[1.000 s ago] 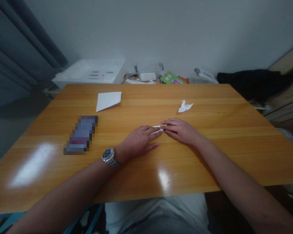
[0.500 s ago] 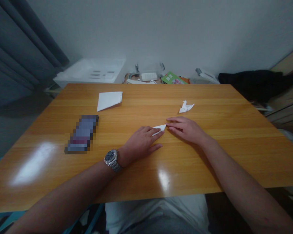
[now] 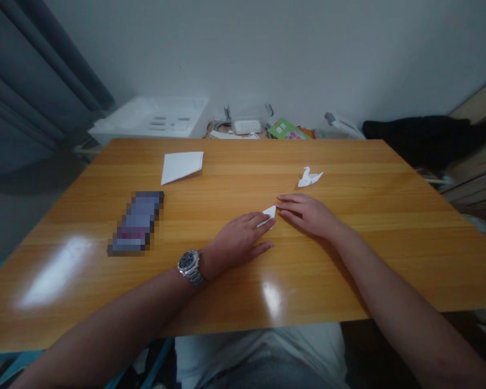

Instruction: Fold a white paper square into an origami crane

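Wooden desk (image 3: pixel 348 270) under a grey wall: the left hand (image 3: pixel 238 237) is pressing flat, fingers together, on the small folded paper (image 3: pixel 269 213) near the desk's middle. The paper's flap is now rising higher than before. The right hand (image 3: pixel 308 214), fingers outstretched, is touching its tip. A paper crane (image 3: pixel 309 177) and a folded sheet (image 3: pixel 181 165) are lying toward the far edge, well out of the way.

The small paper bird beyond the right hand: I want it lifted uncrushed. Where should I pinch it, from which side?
Probably its low middle body, pinched lightly from above. The paper bird stands free on the table, its thin neck raised at the left and a point jutting right, both flimsy.
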A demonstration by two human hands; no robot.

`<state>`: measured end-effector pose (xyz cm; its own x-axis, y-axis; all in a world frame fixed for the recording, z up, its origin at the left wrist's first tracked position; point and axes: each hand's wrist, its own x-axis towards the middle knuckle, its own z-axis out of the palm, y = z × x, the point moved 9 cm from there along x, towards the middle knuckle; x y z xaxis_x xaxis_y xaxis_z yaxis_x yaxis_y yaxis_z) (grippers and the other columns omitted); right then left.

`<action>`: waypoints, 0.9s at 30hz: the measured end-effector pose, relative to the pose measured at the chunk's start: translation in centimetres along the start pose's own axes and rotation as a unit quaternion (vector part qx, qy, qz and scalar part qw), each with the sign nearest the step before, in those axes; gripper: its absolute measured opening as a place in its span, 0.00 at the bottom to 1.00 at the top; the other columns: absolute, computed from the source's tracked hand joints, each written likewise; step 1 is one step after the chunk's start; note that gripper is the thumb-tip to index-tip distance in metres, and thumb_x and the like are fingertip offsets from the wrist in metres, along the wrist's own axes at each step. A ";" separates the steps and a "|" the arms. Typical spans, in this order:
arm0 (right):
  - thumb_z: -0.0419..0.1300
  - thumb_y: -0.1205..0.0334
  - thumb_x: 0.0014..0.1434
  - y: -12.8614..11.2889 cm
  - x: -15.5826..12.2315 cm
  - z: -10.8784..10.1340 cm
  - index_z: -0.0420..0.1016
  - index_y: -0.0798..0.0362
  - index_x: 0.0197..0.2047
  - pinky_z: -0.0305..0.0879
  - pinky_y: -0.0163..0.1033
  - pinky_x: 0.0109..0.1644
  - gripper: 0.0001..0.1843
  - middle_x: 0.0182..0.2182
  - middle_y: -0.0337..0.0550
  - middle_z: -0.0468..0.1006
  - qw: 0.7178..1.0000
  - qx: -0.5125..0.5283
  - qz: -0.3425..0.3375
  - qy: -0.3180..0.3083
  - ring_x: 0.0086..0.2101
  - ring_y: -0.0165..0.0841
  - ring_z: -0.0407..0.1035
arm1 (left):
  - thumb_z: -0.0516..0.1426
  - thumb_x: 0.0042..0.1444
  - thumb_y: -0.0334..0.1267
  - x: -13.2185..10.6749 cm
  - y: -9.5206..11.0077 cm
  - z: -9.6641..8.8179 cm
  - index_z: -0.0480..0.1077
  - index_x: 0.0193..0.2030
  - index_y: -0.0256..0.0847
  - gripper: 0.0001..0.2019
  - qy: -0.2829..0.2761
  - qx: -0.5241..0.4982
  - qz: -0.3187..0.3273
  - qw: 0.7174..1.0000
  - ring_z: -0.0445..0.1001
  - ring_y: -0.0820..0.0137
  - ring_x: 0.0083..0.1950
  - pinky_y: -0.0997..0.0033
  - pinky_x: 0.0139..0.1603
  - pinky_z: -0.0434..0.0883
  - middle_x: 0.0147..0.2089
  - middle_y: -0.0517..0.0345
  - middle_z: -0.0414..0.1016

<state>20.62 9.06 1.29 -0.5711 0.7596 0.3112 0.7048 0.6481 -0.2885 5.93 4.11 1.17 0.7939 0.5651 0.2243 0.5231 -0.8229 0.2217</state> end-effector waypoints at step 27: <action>0.55 0.55 0.71 0.0 -0.2 0.2 0.76 0.47 0.62 0.66 0.57 0.65 0.20 0.64 0.52 0.72 0.999 0.017 -0.004 -0.039 0.61 0.45 0.68 | 0.52 0.71 0.50 0.0 0.1 0.2 0.63 0.68 0.37 0.25 -0.012 0.003 -0.004 1.000 0.67 0.57 0.68 0.57 0.67 0.69 0.68 0.46 0.67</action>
<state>20.70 8.90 1.04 -0.6089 0.7551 0.2430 0.6861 0.6551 -0.3166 6.03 3.99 0.98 0.7968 0.5700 0.2003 0.5313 -0.8189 0.2168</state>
